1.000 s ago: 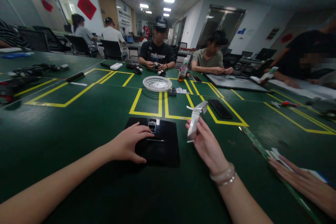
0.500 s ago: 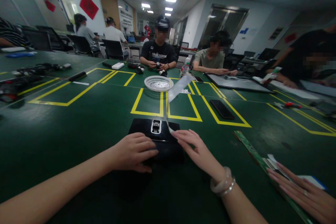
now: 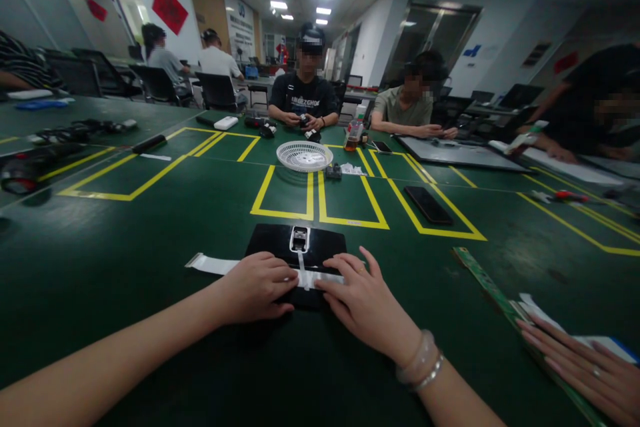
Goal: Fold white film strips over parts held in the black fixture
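Observation:
On the table in front of me lies a glossy black panel with a metal-framed socket. A flat white ribbon cable stretches across it, its connector end beyond the left side. A narrow pale strip runs from the socket down over the cable. My left hand rests on the cable and panel, fingers side by side and thumb apart. Fingers spread, my right hand touches the cable's right part with its fingertips; one finger is raised. The cable's right end is hidden under this hand.
A co-worker's hand lies on a long green circuit board at the right. Ahead are a white basket, a dark phone, a bottle and yellow tape outlines. Several people sit around.
The ribbon cable, earlier raised with its end in my right fingers, now lies flat across the panel. My right hand has moved down onto it and its fingers have spread.

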`<action>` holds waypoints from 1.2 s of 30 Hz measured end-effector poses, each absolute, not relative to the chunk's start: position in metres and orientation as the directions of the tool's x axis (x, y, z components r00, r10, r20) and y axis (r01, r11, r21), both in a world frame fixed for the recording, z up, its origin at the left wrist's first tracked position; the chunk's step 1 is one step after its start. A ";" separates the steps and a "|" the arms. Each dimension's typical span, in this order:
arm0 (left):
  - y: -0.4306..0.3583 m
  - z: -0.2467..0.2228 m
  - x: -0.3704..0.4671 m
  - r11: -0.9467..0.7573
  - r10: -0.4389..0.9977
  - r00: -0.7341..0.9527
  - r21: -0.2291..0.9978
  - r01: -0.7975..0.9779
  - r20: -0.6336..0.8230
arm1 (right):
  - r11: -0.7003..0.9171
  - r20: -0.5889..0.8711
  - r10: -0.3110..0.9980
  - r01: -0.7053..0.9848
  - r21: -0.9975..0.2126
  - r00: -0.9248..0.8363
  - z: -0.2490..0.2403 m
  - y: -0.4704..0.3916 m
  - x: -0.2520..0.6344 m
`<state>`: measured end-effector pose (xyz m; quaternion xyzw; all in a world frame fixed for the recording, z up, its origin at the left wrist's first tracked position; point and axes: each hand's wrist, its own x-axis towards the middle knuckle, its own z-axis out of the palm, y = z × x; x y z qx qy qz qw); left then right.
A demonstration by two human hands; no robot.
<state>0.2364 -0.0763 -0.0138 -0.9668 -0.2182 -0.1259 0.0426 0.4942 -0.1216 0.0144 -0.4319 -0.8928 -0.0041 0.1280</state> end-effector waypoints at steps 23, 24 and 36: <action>-0.061 -0.013 0.233 -0.793 0.608 0.772 0.173 0.584 0.182 | 0.633 0.199 0.772 0.701 -0.330 -0.603 0.015 -0.122 0.488; -0.062 -0.013 0.233 -0.794 0.607 0.772 0.180 0.581 0.186 | 0.633 0.202 0.772 0.701 -0.328 -0.603 0.015 -0.122 0.488; -0.036 0.012 0.184 -0.660 0.744 0.623 0.120 0.742 0.242 | 0.618 0.447 0.761 0.734 -0.280 -0.470 0.013 -0.109 0.507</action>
